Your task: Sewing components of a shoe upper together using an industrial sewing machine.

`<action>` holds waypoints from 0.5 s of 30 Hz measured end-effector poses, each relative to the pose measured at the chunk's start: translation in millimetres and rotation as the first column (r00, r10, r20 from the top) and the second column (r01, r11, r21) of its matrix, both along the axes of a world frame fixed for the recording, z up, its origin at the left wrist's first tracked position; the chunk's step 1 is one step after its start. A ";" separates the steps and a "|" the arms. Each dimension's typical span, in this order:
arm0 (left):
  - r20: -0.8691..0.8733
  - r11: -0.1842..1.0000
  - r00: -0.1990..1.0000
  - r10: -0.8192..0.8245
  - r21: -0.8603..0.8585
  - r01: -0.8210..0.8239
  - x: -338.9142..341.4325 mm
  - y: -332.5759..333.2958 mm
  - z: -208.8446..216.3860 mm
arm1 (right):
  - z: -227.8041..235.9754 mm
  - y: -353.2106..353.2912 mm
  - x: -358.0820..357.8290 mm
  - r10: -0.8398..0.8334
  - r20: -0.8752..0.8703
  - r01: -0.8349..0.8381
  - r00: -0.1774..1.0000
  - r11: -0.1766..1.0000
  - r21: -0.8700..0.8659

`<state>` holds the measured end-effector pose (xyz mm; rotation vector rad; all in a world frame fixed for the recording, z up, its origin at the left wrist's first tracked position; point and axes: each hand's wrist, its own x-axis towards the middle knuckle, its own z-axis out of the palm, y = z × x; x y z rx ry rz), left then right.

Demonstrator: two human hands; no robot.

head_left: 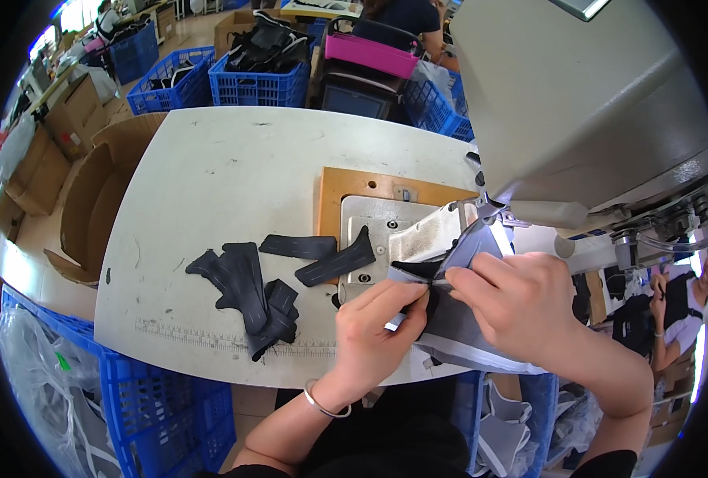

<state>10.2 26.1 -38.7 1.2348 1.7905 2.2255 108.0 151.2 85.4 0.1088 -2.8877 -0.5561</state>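
At the sewing machine point(585, 103), both hands are closed on a grey fabric piece point(457, 323) with black edging. My left hand point(379, 331), a bangle on its wrist, pinches the near edge where a dark strip point(417, 269) meets the grey cloth. Thumb and fingers of my right hand point(517, 303) press together on the fabric just to the right. The two hands' fingertips almost meet. Part of the cloth is hidden under the right hand, and its upper end rises to the machine's needle area point(489, 209).
Several loose dark fabric strips point(246, 287) lie left of my hands on the white table point(226, 175). A wooden board point(334, 187) surrounds the machine's metal plate point(358, 211). Blue crates point(258, 86) stand beyond, cardboard boxes point(103, 183) at left. Other people point(417, 20) sit nearby.
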 end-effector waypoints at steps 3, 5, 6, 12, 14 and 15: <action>-0.007 1.000 1.000 -0.026 0.017 0.026 -0.6 -3.6 -9.0 | -0.2 -2.4 4.3 -0.011 -0.112 0.004 0.994 0.998 -0.066; 0.210 0.994 0.971 -0.112 0.026 0.109 1.2 -3.0 -15.2 | -2.2 -1.5 6.5 0.000 -0.142 -0.005 0.990 0.999 -0.036; 0.208 0.993 0.971 -0.115 0.027 0.112 1.0 -3.0 -14.1 | -3.3 -0.5 7.7 0.011 -0.169 -0.012 0.986 1.000 -0.005; 0.401 0.978 0.892 -0.207 0.052 0.203 2.4 -5.5 -8.7 | -7.5 -0.5 9.7 0.065 -0.184 -0.038 0.981 0.989 0.145; 0.375 0.984 0.911 -0.170 0.015 0.177 3.0 -6.0 -8.0 | -8.6 -1.1 8.4 0.070 -0.185 -0.040 0.980 0.986 0.161; 0.373 0.984 0.912 -0.168 0.014 0.176 3.0 -5.4 -8.6 | -9.0 -1.2 7.8 0.077 -0.184 -0.044 0.980 0.983 0.177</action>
